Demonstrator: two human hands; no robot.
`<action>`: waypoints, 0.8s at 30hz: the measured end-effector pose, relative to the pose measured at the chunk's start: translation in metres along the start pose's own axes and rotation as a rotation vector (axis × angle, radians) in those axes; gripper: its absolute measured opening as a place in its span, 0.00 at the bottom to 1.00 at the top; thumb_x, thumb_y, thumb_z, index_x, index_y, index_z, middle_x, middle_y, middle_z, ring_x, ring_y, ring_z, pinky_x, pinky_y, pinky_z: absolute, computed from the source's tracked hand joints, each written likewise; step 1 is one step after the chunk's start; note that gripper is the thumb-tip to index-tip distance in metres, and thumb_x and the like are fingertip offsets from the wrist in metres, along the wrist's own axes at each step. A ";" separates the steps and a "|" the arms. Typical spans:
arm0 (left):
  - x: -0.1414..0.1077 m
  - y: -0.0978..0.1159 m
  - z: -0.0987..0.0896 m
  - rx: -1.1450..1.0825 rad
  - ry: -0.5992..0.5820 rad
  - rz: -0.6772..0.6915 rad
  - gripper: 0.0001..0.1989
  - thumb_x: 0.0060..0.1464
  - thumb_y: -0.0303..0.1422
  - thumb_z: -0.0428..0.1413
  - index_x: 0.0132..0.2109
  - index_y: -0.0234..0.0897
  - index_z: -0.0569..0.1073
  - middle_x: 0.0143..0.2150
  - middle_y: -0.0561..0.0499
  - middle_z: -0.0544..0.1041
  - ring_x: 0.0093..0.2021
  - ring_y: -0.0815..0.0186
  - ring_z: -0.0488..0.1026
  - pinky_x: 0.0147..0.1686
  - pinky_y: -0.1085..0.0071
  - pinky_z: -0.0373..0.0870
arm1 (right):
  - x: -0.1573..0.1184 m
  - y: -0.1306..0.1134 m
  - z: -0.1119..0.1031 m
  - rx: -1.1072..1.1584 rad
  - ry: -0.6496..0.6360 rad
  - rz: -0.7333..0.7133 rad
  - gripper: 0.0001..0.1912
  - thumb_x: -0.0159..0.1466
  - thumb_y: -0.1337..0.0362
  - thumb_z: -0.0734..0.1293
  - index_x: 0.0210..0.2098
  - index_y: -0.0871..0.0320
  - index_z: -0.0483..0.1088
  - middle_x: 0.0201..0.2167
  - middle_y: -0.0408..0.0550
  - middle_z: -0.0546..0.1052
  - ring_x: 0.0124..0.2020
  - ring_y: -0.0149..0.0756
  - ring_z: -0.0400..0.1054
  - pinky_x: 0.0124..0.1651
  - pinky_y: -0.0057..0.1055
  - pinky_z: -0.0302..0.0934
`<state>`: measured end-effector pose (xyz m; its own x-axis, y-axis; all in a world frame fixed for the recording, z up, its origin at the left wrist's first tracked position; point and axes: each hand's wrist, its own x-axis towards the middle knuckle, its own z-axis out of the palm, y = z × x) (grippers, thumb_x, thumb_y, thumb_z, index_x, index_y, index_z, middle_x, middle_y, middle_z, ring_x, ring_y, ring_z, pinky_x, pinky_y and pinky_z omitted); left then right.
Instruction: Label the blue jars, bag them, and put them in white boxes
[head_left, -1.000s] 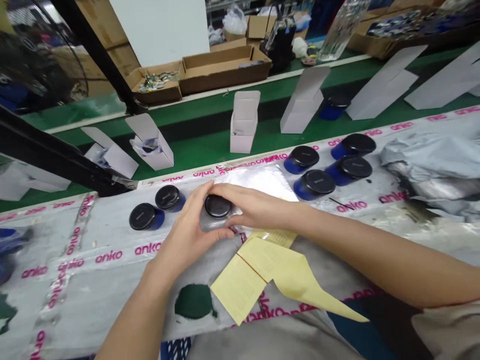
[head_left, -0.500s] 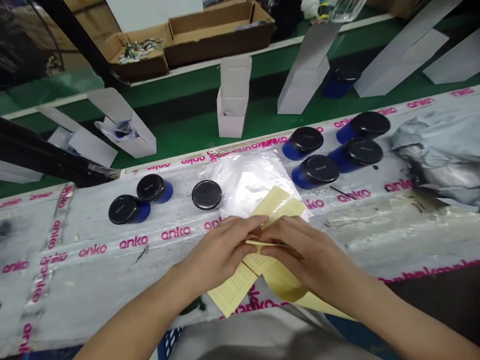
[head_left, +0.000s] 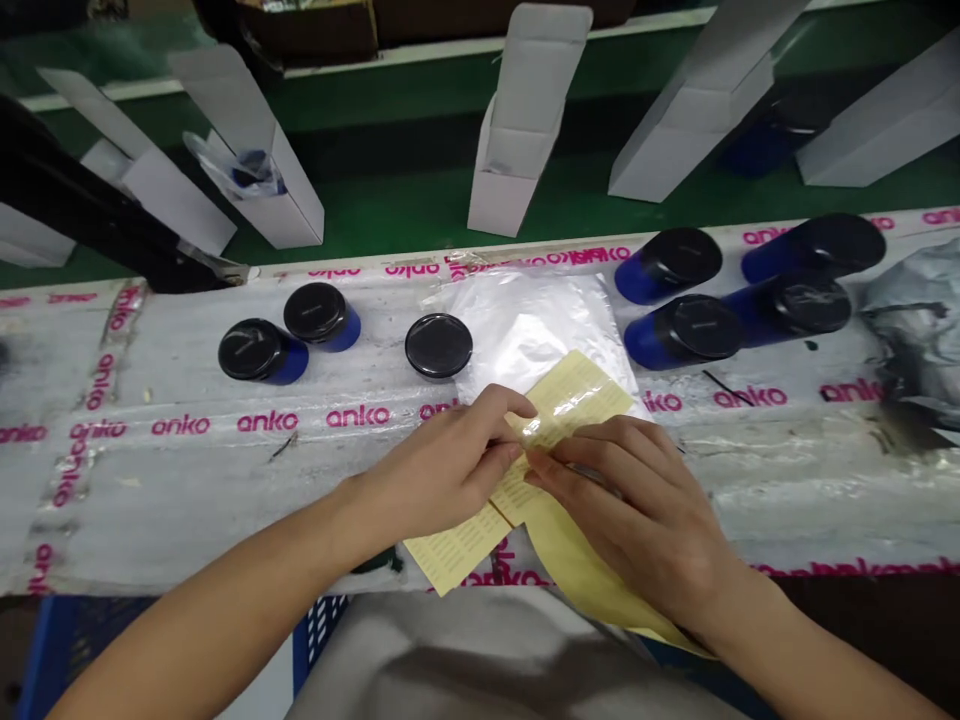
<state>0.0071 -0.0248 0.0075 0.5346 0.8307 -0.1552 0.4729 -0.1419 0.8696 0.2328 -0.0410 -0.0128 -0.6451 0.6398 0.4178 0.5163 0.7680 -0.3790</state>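
Note:
Near the table's front edge lies a yellow sheet of clear labels [head_left: 581, 385], with rows of faint print and a long strip of yellow backing hanging over the edge. My left hand [head_left: 457, 465] is closed in a pinch at the middle of the sheet. Right beside it, my right hand [head_left: 637, 500] pinches there too, its thumb and forefinger almost meeting the left fingertips. Whether a small label is between the fingertips is too fine to see. Beneath the sheet's far part is a stack of clear plastic bags [head_left: 517, 310].
A round black lid [head_left: 439, 345] sits left of the bags. Blue jars with black lids stand at left [head_left: 262, 350] and several at right [head_left: 682, 330]. Open white boxes [head_left: 517, 150] line the green belt [head_left: 390, 180] behind. A grey plastic bundle [head_left: 919, 320] lies far right.
The view has tilted down and shifted. My fingers have let the folded sheet flatten out, and the right hand has drawn slightly right, with more of the printed labels showing.

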 end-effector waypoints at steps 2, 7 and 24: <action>0.001 0.002 0.000 0.012 -0.007 -0.009 0.12 0.67 0.29 0.47 0.56 0.41 0.62 0.36 0.54 0.79 0.35 0.64 0.77 0.36 0.68 0.68 | -0.001 0.000 -0.001 -0.008 -0.015 -0.010 0.19 0.66 0.77 0.67 0.51 0.50 0.72 0.41 0.51 0.80 0.44 0.46 0.73 0.44 0.47 0.65; 0.002 0.001 0.001 0.035 -0.031 0.003 0.10 0.69 0.30 0.45 0.54 0.40 0.65 0.44 0.49 0.80 0.42 0.62 0.78 0.39 0.67 0.70 | 0.002 -0.004 0.001 0.116 0.026 0.094 0.17 0.66 0.78 0.66 0.47 0.49 0.72 0.43 0.51 0.77 0.43 0.43 0.73 0.42 0.43 0.68; 0.000 0.003 0.004 -0.163 -0.001 -0.049 0.25 0.56 0.35 0.63 0.59 0.46 0.66 0.50 0.49 0.82 0.50 0.56 0.80 0.45 0.63 0.75 | 0.010 -0.002 0.000 0.326 0.018 0.341 0.11 0.67 0.72 0.68 0.43 0.49 0.74 0.43 0.48 0.73 0.45 0.39 0.73 0.44 0.35 0.73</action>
<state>0.0113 -0.0270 0.0082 0.5146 0.8339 -0.1993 0.3786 -0.0125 0.9255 0.2253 -0.0359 -0.0076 -0.4579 0.8566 0.2377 0.4915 0.4667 -0.7352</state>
